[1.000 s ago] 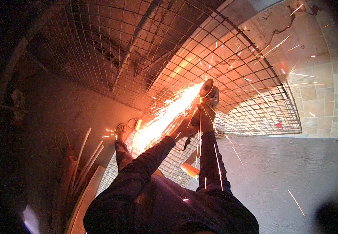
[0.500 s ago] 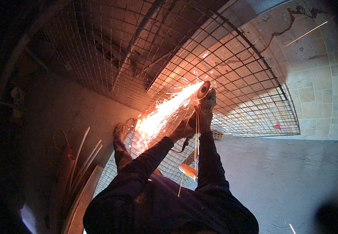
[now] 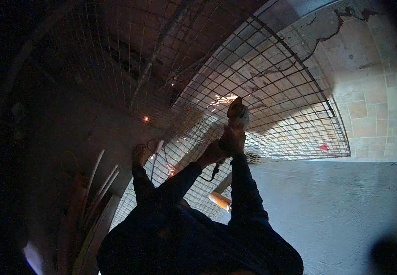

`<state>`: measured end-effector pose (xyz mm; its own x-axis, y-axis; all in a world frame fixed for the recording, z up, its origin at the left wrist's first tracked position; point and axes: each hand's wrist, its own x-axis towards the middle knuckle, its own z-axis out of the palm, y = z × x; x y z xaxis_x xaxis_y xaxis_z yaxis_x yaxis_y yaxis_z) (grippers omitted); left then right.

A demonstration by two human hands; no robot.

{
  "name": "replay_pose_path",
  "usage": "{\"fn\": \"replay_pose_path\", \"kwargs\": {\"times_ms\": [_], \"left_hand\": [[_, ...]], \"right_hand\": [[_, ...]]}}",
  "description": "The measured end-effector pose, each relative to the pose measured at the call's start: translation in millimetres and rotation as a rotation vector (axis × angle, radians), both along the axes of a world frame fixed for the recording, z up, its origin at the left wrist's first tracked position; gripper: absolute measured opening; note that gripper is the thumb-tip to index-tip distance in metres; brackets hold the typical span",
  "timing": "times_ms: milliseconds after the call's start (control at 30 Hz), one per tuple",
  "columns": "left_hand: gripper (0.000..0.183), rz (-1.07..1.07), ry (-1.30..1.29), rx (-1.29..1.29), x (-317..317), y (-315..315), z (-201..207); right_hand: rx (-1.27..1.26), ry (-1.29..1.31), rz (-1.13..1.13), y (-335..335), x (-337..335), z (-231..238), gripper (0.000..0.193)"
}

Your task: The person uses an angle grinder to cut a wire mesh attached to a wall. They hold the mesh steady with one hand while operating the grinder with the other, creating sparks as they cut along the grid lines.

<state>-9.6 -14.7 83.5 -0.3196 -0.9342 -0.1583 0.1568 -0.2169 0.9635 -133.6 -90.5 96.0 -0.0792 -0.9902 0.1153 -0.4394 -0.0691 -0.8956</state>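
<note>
Hands (image 3: 233,139) — both wrapped around angle grinder (image 3: 239,122), held out against wire mesh backdrop (image 3: 281,98); disc (image 3: 235,107) contact couldn't be told. Small sparks (image 3: 224,99) flew beside disc — orange cylinder (image 3: 219,200) lay near right sleeve (image 3: 245,192).

Includes white rods (image 3: 96,166) between a reddish pipe (image 3: 73,198) and a plank (image 3: 101,222), toward the dim floor's (image 3: 102,123) near edge. Shows tiles (image 3: 376,91) with a jagged line (image 3: 318,42) by the upper edge, a red scrap (image 3: 323,147) near the lower one. Has an orange cylinder (image 3: 219,200) near the grey surface's (image 3: 331,206) left edge.
</note>
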Motion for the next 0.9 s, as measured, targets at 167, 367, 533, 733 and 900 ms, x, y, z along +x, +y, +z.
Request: {"fn": "replay_pose_path", "kwargs": {"times_ms": [167,367,533,733,900], "left_hand": [[0.049,-0.021,-0.082,0.079,10,9,11],[0.047,-0.01,0.02,-0.017,15,-3,40],[0.054,-0.047,-0.011,-0.017,9,-11,33],[0.062,0.032,-0.041,-0.065,5,-16,26],[0.053,0.208,0.038,-0.212,6,-12,40]], "right_hand": [[-0.016,0.14,-0.072,18,10,22,0.027],[0.06,-0.104,-0.047,23,35,99,0.034],[0.011,-0.117,-0.015,13,32,97,0.034],[0.093,-0.09,-0.013,9,34,105,0.032],[0.078,-0.123,0.011,15,42,120,0.029]]}}
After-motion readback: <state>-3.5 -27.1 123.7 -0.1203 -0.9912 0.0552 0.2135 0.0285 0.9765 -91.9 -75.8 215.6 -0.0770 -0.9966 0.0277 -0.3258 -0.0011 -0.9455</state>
